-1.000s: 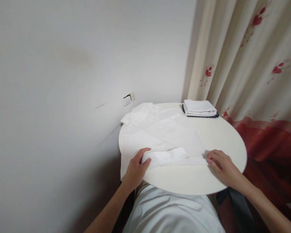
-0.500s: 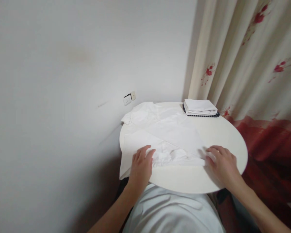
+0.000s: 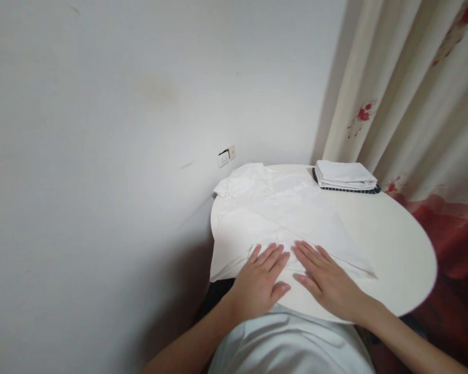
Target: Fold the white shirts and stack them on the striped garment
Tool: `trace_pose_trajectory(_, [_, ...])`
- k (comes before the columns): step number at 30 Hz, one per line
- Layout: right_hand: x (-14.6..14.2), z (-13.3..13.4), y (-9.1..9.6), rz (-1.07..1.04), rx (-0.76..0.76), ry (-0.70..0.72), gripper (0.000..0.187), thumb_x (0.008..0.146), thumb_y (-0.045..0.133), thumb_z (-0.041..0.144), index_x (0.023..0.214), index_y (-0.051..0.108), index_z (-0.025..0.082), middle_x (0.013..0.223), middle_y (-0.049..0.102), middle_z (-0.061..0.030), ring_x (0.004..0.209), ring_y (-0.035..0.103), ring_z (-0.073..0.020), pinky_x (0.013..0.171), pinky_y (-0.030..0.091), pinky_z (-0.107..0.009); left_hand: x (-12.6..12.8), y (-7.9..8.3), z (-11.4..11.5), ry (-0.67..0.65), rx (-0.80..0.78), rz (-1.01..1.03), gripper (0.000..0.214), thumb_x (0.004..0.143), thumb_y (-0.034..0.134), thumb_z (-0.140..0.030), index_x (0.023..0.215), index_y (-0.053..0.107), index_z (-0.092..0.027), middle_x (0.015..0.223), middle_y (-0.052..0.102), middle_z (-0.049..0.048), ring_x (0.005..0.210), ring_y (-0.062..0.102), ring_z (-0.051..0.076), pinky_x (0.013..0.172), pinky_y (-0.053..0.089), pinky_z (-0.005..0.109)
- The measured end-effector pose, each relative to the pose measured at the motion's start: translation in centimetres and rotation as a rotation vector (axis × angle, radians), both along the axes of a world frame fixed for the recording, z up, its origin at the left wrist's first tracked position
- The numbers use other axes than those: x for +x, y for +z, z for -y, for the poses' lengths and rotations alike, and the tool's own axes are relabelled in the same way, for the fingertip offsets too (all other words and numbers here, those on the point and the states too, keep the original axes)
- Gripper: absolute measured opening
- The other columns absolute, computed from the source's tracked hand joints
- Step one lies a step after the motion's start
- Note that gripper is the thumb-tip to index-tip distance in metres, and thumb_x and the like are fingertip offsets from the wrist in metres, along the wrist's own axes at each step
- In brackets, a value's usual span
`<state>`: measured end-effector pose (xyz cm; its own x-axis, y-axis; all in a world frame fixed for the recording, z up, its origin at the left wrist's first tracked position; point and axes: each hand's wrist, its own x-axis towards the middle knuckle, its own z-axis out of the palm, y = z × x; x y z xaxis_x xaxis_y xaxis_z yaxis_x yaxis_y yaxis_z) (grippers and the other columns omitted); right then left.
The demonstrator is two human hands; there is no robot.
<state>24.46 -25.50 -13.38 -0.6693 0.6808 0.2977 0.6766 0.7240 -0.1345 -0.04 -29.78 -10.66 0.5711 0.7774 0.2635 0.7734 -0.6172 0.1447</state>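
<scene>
White cloth [image 3: 249,223]: partly hidden beneath left hand [image 3: 258,280] and right hand [image 3: 329,280]
Curtain [image 3: 405,114]: cut off top and right
Clothing [image 3: 296,348]: cut off below

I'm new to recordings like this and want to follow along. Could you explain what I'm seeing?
There's no machine here: a person works with two bare hands. Every picture comes from one camera worn on the head, looking forward and down. A white cloth lies spread on a round white table. The left hand and right hand lie palm down at its near edge, and neither grips anything. Toward the table's far right, folded white fabric sits on a dark patterned piece. Behind it hangs a flowered curtain.
</scene>
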Motion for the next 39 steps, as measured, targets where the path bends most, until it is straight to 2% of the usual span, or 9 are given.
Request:
trace_pose_trajectory(8, [2.7,-0.3,0.9,0.022,-0.058,-0.010,0.061,0.107,0.034,0.041,0.162,0.014,0.027,0.164,0.027,-0.0080,0.152,0.023,-0.0247,0.122,0.022,-0.057,-5.9,0.3,0.9,-0.005,0.013,-0.136,0.070,0.097,0.055,-0.033,0.159,0.023,-0.022,0.165,0.027,0.0092,0.154,0.018,0.026,0.124,0.016,0.051])
trace_pose_trajectory(11, [3.7,-0.3,1.3,0.067,-0.085,0.000,0.062,0.107,0.032,0.042,0.162,0.008,0.027,0.165,0.022,-0.0077,0.152,0.021,-0.0234,0.123,0.020,-0.056,-8.2,-0.5,0.8,-0.036,0.076,-0.209,0.074,0.094,0.041,-0.007,0.161,0.015,-0.023,0.166,0.023,0.0054,0.154,0.017,0.023,0.125,0.018,0.048])
trace_pose_trajectory(13, [4.4,-0.2,1.5,0.095,-0.093,-0.008,0.064,0.107,0.032,0.044,0.163,0.005,0.027,0.165,0.020,-0.0073,0.153,0.019,-0.0235,0.123,0.019,-0.056,-9.3,-1.4,0.5,-0.031,0.132,-0.236,0.089,0.083,0.031,0.010,0.162,0.011,-0.026,0.166,0.023,0.0021,0.154,0.016,0.021,0.125,0.019,0.047])
trace_pose_trajectory(17, [6.0,-0.1,1.1,0.128,-0.042,-0.102,0.061,0.107,0.030,0.041,0.162,0.010,0.028,0.165,0.023,-0.0062,0.152,0.021,-0.0246,0.122,0.020,-0.058,-10.1,-2.7,-0.2,-0.017,0.191,-0.214,0.102,0.072,0.025,0.017,0.161,0.005,-0.029,0.165,0.026,-0.0019,0.154,0.017,0.019,0.125,0.022,0.048])
trace_pose_trajectory(22, [8.7,-0.3,-0.1,0.151,0.075,-0.307,0.055,0.104,0.030,0.031,0.159,0.027,0.030,0.163,0.029,-0.0060,0.150,0.028,-0.0280,0.118,0.024,-0.062,-10.0,-2.5,-0.3,-0.016,0.190,-0.187,0.103,0.071,0.025,0.017,0.161,0.003,-0.029,0.164,0.027,-0.0023,0.153,0.017,0.020,0.124,0.024,0.050])
trace_pose_trajectory(26, [10.8,-0.7,-1.1,0.113,0.094,-0.465,0.057,0.102,0.032,0.026,0.159,0.029,0.028,0.162,0.033,-0.0101,0.148,0.032,-0.0312,0.111,0.037,-0.064,-10.2,-2.5,-0.2,-0.021,0.195,-0.190,0.102,0.072,0.025,0.017,0.161,0.004,-0.028,0.164,0.028,-0.0012,0.154,0.016,0.021,0.123,0.024,0.052])
trace_pose_trajectory(29, [11.6,-0.8,-1.3,0.071,0.105,-0.488,0.057,0.101,0.032,0.025,0.158,0.030,0.028,0.159,0.038,-0.0113,0.147,0.035,-0.0320,0.107,0.041,-0.064,-10.8,-2.9,-0.2,-0.018,0.229,-0.183,0.096,0.077,0.025,0.015,0.161,0.009,-0.028,0.163,0.031,0.0004,0.153,0.019,0.022,0.123,0.025,0.053])
trace_pose_trajectory(32, [11.3,-0.6,-0.7,-0.001,0.164,-0.423,0.055,0.102,0.036,0.028,0.157,0.032,0.028,0.159,0.039,-0.0120,0.147,0.034,-0.0319,0.109,0.040,-0.064,-11.8,-3.5,-0.2,-0.025,0.282,-0.162,0.084,0.085,0.028,0.010,0.160,0.021,-0.026,0.161,0.034,0.0036,0.152,0.022,0.024,0.123,0.025,0.055])
trace_pose_trajectory(39, [10.0,-0.1,1.7,0.025,0.244,0.098,0.045,0.101,0.049,0.023,0.144,0.053,0.033,0.158,0.042,-0.0038,0.146,0.038,-0.0239,0.115,0.041,-0.047,-15.0,-4.7,0.2,-0.190,0.445,0.016,0.046,0.101,0.040,-0.011,0.140,0.057,-0.028,0.146,0.056,0.0045,0.142,0.045,0.022,0.120,0.036,0.047])
